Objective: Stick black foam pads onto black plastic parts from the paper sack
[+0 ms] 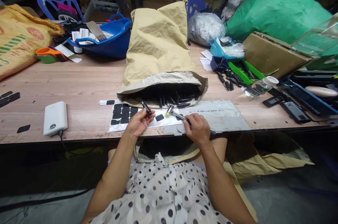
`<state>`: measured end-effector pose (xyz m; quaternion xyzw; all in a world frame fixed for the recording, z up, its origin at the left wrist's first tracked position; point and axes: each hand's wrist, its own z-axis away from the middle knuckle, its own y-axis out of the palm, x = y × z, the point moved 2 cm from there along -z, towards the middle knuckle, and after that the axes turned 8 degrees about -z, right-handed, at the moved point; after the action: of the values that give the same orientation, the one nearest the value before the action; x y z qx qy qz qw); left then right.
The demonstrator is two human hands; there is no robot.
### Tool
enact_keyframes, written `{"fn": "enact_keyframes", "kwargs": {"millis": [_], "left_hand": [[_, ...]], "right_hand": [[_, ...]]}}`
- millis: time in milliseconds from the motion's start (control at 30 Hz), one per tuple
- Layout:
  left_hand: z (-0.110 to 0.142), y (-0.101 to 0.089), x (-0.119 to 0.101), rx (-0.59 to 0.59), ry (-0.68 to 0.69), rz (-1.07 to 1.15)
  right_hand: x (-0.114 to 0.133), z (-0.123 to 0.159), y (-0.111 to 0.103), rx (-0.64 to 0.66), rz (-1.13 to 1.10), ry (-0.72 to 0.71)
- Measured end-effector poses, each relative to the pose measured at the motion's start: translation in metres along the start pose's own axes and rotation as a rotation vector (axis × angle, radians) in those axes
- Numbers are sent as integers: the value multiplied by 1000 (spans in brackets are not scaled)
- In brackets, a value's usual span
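Between the fingers of my left hand (138, 122) is a small black pen-like piece (146, 107), held at a slant. My right hand (198, 129) is wrapped round the handle of a small hammer (169, 110), whose yellowish-tipped head points left toward my left hand. Both hands are over the table's front edge. Under them lies a white sheet with black rounded stickers (121, 114), and to its right a grey board (224, 113). Just beyond, the open mouth of a tan sack (161, 41) faces me, with many black pieces inside.
A white power bank (55, 118) with a cable sits at the left. Behind it stand a blue basin (113, 37) with small boxes and a tape dispenser (50, 54). At the right are a green tray (245, 72), a clear jar (260, 87) and a cardboard box (274, 53).
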<state>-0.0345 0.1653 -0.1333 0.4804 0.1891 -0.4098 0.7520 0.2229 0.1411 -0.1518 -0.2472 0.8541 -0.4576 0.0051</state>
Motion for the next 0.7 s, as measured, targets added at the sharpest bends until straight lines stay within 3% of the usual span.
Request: {"fn": "enact_keyframes", "kwargs": {"millis": [700], "left_hand": [[-3, -2, 2, -2, -23, 33]], "right_hand": [[0, 0, 0, -18, 10, -18]]}}
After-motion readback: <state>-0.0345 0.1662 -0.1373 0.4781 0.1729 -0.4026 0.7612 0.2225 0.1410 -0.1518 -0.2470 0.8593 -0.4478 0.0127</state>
